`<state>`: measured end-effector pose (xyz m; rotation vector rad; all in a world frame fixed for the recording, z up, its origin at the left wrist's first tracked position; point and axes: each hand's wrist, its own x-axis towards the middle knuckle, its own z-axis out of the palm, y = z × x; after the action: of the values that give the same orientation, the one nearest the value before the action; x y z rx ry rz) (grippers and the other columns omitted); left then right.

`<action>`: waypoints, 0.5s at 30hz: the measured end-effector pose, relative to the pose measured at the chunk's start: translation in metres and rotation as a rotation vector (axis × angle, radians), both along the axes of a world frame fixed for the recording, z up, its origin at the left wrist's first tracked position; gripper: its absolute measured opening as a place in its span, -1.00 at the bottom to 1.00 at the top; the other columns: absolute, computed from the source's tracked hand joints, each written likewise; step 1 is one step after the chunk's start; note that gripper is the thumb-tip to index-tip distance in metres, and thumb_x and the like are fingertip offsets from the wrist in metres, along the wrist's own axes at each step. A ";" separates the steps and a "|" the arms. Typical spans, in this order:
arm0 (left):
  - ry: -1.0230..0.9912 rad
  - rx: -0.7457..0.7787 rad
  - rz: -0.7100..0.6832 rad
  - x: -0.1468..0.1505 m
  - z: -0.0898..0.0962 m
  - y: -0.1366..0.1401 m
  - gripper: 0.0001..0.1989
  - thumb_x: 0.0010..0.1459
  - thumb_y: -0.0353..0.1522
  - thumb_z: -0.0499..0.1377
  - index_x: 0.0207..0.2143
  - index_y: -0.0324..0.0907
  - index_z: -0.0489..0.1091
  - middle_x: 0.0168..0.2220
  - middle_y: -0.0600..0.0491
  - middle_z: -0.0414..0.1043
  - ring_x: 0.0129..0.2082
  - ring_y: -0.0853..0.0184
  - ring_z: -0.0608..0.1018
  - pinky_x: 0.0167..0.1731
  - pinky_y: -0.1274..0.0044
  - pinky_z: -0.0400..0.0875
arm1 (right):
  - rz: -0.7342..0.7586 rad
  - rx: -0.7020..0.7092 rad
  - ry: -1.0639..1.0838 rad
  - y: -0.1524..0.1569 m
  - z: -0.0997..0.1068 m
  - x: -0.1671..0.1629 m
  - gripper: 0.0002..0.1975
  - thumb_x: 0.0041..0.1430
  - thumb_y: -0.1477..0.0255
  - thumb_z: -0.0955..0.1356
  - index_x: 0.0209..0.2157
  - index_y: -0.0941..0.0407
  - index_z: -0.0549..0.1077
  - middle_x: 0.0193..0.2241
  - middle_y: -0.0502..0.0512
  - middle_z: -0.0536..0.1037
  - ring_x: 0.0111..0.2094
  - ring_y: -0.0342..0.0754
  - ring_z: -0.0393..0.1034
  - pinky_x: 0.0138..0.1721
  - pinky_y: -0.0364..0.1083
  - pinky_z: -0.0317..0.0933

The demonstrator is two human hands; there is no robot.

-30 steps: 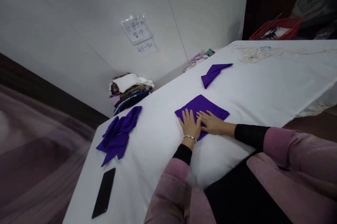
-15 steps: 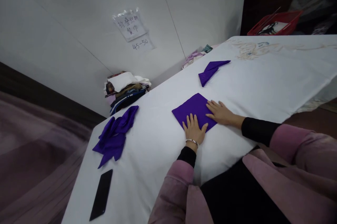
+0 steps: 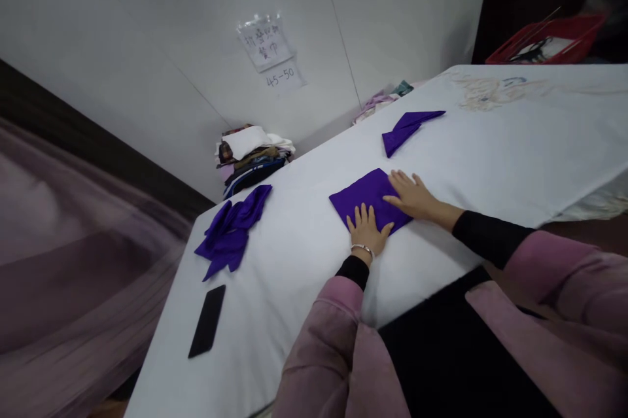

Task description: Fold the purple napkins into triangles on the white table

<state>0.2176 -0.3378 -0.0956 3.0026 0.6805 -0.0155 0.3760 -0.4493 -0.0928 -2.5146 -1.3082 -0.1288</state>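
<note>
A purple cloth napkin (image 3: 360,195), folded into a flat four-sided shape, lies on the white-covered table (image 3: 289,274). On its near edge rests my left hand (image 3: 367,231), fingers spread and palm down; a bracelet circles that wrist. My right hand (image 3: 412,195) lies flat across the napkin's right side, fingers stretched out. Neither hand grips anything. Farther back, a second purple napkin (image 3: 407,130) is folded into a pointed shape. Several loose purple napkins (image 3: 230,235) lie in a crumpled heap toward the left edge.
A black phone (image 3: 207,321) lies at the table's left. Behind the table are a stack of folded clothes (image 3: 252,159) and more fabric (image 3: 375,107). Handwritten paper signs (image 3: 267,45) hang on the wall. At the far right stands a red basket (image 3: 583,35).
The camera view has shifted, so the scene sits farther right. My right hand has slid slightly along the napkin, away from me. My left hand stays on the near edge.
</note>
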 end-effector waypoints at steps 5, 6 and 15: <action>0.015 -0.067 -0.007 0.000 0.000 -0.001 -0.21 0.15 0.07 -0.19 0.34 -0.04 -0.25 0.36 0.10 -0.20 0.36 0.21 -0.21 0.28 0.15 -0.27 | 0.203 -0.043 0.080 0.036 -0.012 -0.041 -0.29 0.29 0.10 -0.01 0.27 0.33 0.03 0.29 0.39 0.01 0.30 0.20 -0.21 0.21 0.22 -0.24; 0.008 -0.084 -0.018 0.000 -0.001 -0.001 -0.18 0.15 0.07 -0.18 0.34 -0.14 -0.22 0.37 0.03 -0.22 0.35 0.17 -0.21 0.28 0.13 -0.28 | 0.214 -0.059 0.084 0.035 -0.017 -0.042 -0.29 0.29 0.10 -0.01 0.27 0.31 0.04 0.29 0.39 0.03 0.30 0.21 -0.20 0.20 0.23 -0.23; -0.076 -0.133 -0.040 -0.002 -0.008 0.000 -0.09 0.13 0.15 -0.28 0.33 -0.29 -0.15 0.37 -0.11 -0.23 0.35 0.10 -0.21 0.27 0.07 -0.28 | 0.059 -0.075 -0.064 -0.017 -0.054 0.007 -0.29 0.26 0.06 0.01 0.26 0.24 0.11 0.27 0.37 0.08 0.28 0.22 -0.13 0.17 0.30 -0.20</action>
<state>0.2153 -0.3375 -0.1039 2.8731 0.5870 0.0498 0.3825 -0.4665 -0.1465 -2.5500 -1.4367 -0.1508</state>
